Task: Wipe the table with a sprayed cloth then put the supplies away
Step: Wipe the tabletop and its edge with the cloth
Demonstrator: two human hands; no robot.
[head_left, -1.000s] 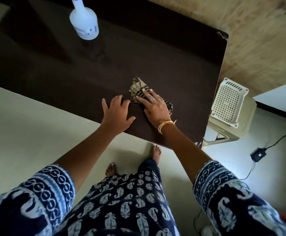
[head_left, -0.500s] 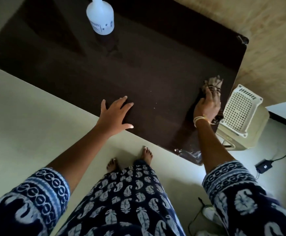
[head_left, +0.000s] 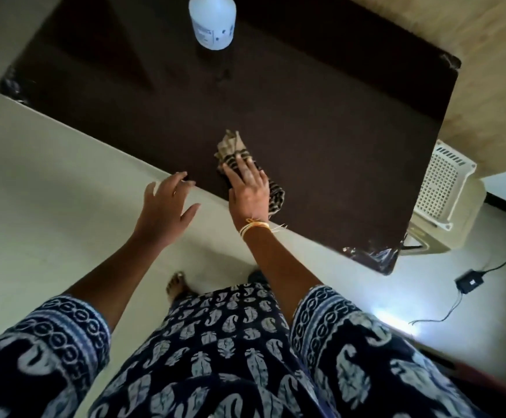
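Evidently the wiping is only under way: the cloth (head_left: 247, 168) is pressed flat near the table's (head_left: 351, 140) front edge under the right hand's (head_left: 250, 191) straight fingers, the left hand (head_left: 164, 206) is held spread and empty at the edge, and the spray bottle (head_left: 212, 21) is not yet put away.

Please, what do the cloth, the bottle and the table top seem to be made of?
Cloth: woven fabric, matt; it crumples in soft folds and shows a checked pattern.
Bottle: probably plastic, translucent white, with a printed label.
Table: dark brown top, perhaps laminate or glass; smooth and glossy, since it reflects the bottle faintly.
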